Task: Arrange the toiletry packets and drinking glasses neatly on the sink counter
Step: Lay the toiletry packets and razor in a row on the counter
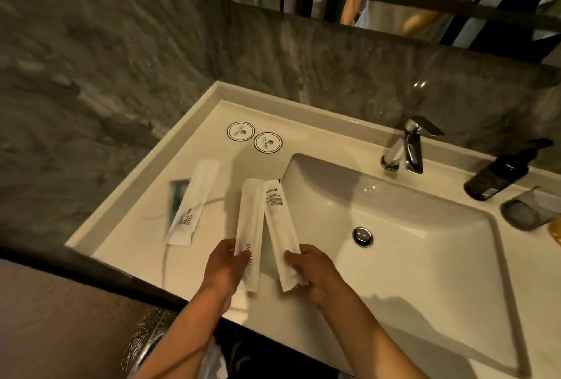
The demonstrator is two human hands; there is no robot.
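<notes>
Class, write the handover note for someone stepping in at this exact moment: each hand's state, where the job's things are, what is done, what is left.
Left hand: gripping the lower end of a white toothbrush packet, printed side up.
Right hand: gripping a second white packet, small print up. The two packets fan out just left of the basin.
A third packet lies flat on the counter at the left, partly over a green-striped item.
Two round coasters sit side by side near the back corner.
Done: little; one packet down.
Left: lay the held packets neatly. No drinking glass is clearly visible.
</notes>
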